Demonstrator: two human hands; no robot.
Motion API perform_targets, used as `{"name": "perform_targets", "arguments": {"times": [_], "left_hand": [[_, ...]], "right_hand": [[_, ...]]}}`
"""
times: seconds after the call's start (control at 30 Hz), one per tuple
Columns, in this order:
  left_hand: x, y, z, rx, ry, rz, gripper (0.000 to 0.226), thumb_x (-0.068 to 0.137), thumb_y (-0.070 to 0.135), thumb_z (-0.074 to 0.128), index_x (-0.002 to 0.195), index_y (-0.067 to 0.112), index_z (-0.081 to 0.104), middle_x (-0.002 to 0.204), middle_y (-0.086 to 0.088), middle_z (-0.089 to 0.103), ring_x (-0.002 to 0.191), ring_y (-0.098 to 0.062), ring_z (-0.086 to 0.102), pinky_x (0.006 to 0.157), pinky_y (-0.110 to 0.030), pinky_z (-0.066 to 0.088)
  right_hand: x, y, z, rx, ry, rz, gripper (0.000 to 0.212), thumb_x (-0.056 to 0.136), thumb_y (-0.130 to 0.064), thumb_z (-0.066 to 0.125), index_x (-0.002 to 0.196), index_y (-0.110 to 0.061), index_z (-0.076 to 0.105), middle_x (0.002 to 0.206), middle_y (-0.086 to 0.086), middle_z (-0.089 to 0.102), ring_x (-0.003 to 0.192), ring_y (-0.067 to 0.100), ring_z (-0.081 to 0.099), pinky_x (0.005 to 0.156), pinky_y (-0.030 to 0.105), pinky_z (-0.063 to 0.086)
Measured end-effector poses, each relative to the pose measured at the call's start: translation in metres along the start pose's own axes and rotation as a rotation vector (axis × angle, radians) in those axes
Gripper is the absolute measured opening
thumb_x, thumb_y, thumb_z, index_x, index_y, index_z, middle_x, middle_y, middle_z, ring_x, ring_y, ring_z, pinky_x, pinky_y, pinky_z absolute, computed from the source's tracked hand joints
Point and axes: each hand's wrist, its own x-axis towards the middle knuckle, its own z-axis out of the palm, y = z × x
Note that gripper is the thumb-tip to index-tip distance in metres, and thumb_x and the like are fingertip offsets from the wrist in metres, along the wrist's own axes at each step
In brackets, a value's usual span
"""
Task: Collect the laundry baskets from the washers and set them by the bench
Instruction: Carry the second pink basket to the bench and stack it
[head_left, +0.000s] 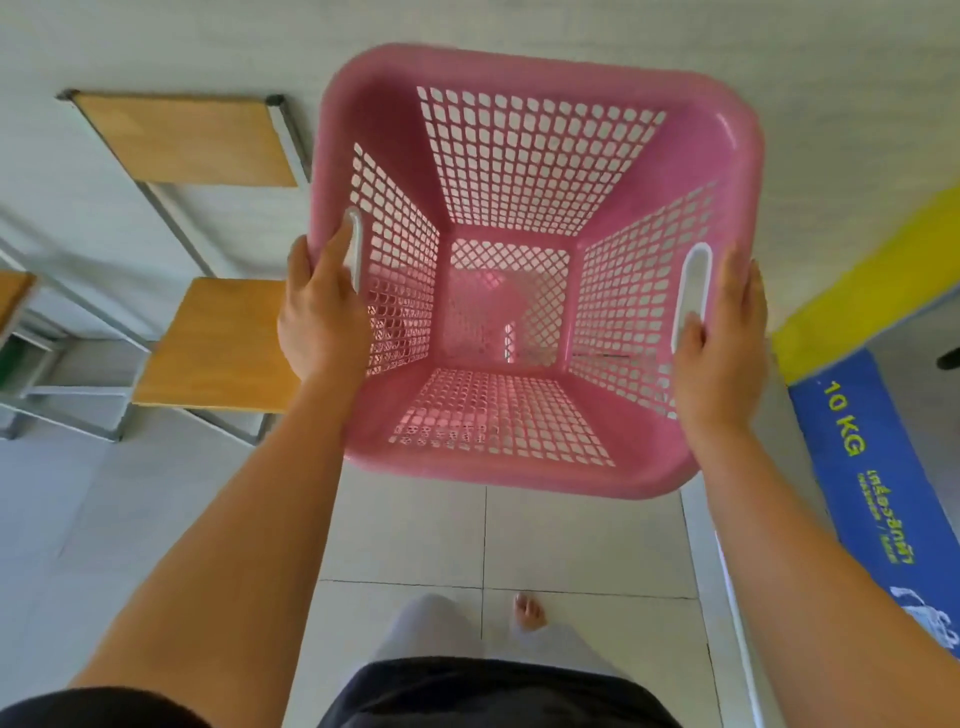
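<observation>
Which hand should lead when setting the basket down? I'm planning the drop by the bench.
Left. Both hands, left and right, grip the pink basket, but the bench lies on the left.

Laundromat: "10 KG" washer label (852, 447)

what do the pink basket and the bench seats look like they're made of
Pink basket: moulded plastic by the look, matte with a slight sheen, lattice walls and rounded rim. Bench seats: wood or wood-look laminate, smooth tan panels, on grey metal-looking frames.
</observation>
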Motion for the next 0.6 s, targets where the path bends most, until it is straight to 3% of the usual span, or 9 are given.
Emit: {"name": "perform_targets", "arguments": {"times": [0.23, 0.37, 0.6], "left_hand": [[0.068, -0.060, 0.003, 0.020, 0.051, -0.069, 0.052, 0.092, 0.016, 0.044, 0.135, 0.046, 0.049, 0.143, 0.002, 0.047, 0.109, -0.028, 0.060, 0.077, -0.041, 0.049], [0.104, -0.107, 0.023, 0.046, -0.061, -0.081, 0.051, 0.094, 0.017, 0.043, 0.135, 0.047, 0.047, 0.142, 0.001, 0.047, 0.114, -0.029, 0.057, 0.079, -0.043, 0.050], [0.143, -0.166, 0.078, 0.127, -0.278, -0.141, 0.051, 0.095, 0.017, 0.043, 0.137, 0.047, 0.044, 0.138, 0.003, 0.047, 0.107, -0.030, 0.060, 0.074, -0.039, 0.047]], "right_hand": [[0.025, -0.066, 0.076, 0.038, -0.037, -0.053, 0.069, 0.096, -0.006, 0.045, 0.154, -0.027, 0.013, 0.160, 0.007, 0.018, 0.135, 0.014, 0.028, 0.090, 0.036, 0.045], [0.022, -0.084, 0.133, 0.013, -0.119, -0.031, 0.070, 0.096, -0.007, 0.044, 0.154, -0.029, 0.011, 0.159, 0.009, 0.018, 0.136, 0.028, 0.039, 0.082, 0.040, 0.050], [0.016, -0.085, 0.217, -0.112, -0.219, 0.018, 0.066, 0.096, -0.007, 0.045, 0.153, -0.024, 0.015, 0.155, 0.010, 0.027, 0.114, 0.036, 0.056, 0.066, 0.036, 0.049]]}}
